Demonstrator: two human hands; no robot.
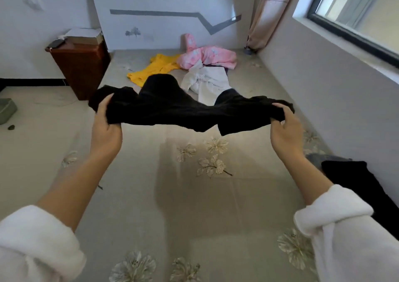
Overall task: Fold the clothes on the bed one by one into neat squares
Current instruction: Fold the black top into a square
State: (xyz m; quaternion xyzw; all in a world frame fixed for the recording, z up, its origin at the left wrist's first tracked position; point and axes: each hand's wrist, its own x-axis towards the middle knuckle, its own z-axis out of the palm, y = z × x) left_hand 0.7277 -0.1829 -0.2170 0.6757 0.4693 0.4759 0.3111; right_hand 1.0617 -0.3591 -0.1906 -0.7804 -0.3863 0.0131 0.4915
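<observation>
you're holding the black garment [172,106] above the bed [151,195], left hand [105,128] and right hand [285,128] each gripping a bunched end with curled fingers [282,108]. it's sagging, possibly twisted mid-span, so lowering it now is risking trapped creases.
</observation>
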